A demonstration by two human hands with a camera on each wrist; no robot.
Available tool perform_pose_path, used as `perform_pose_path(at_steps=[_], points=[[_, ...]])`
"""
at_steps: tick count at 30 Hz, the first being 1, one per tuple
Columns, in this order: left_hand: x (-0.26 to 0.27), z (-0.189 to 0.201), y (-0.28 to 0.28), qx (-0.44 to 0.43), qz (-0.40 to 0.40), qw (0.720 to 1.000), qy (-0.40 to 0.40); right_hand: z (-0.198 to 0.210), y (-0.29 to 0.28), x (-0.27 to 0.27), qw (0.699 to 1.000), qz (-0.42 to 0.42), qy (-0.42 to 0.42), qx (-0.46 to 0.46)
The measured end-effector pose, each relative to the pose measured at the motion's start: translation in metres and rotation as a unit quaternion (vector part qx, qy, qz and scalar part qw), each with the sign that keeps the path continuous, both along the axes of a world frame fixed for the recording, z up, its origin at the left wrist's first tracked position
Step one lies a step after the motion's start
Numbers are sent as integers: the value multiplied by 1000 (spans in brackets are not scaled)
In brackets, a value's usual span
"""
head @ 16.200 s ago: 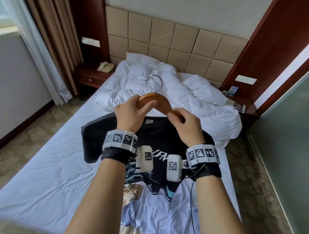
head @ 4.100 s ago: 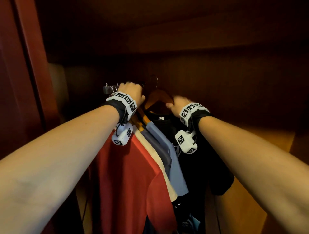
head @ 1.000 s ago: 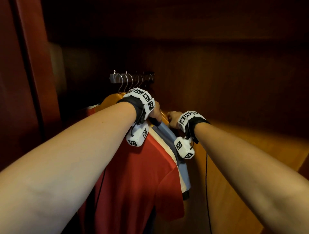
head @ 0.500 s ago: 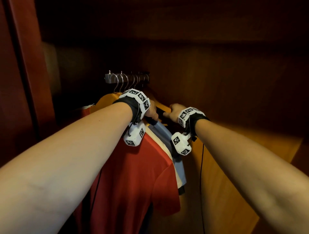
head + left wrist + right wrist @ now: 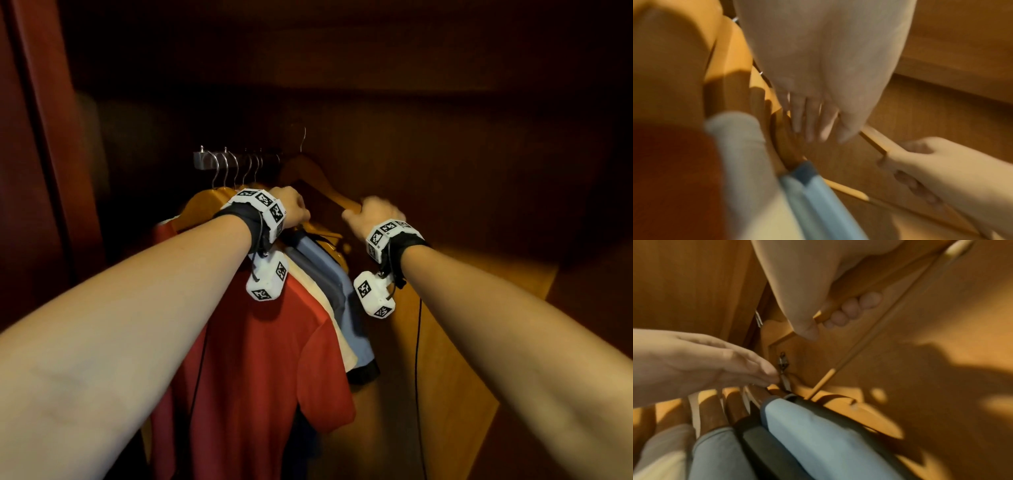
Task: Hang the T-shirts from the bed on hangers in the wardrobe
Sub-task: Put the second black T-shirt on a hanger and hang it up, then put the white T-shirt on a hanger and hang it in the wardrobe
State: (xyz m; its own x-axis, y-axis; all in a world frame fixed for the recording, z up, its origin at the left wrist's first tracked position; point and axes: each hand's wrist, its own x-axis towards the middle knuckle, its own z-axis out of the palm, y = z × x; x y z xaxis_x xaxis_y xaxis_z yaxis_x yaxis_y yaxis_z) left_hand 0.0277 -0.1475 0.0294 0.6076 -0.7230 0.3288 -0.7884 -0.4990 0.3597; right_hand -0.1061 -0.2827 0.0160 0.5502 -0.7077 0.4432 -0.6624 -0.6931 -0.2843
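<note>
An empty wooden hanger [image 5: 313, 173] is held up to the right of the row, its metal hook [image 5: 303, 137] above the rail [image 5: 202, 161]. My right hand [image 5: 371, 212] grips one arm of it, fingers [image 5: 851, 308] curled round the wood. My left hand [image 5: 291, 207] rests with straight fingers [image 5: 812, 121] against the tops of the hung hangers. On the rail hang a red T-shirt [image 5: 260, 359], a cream one [image 5: 344, 346], a blue one [image 5: 329, 270] and a black one [image 5: 363, 373], packed together.
The wardrobe's dark red door frame [image 5: 44, 137] stands close on the left. A lit wooden side panel [image 5: 445, 359] lies to the right of the shirts. Further wooden hangers [image 5: 202, 205] crowd the rail's left end. The back wall is in deep shadow.
My right hand has moved up and to the right with the empty hanger, which now stands apart from the row. My left hand stays on the hung hangers.
</note>
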Motion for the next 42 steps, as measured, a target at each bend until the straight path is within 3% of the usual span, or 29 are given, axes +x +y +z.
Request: perform_pose_path(at_steps=[6, 12, 23, 32, 42], points=[[-30, 3, -3, -133, 28, 986, 93, -4, 7, -49, 998, -37, -53, -22], [-62, 3, -5, -235, -18, 954, 184, -10, 20, -100, 995, -63, -69, -43], [-97, 3, 12, -259, -213, 914, 229, 17, 90, -170, 977, -182, -26, -109], [-141, -30, 65, -237, -349, 879, 223, -15, 194, -170, 965, -244, -27, -93], [-201, -45, 114, -235, -448, 805, 310, -25, 280, -225, 951, -287, -84, -72]])
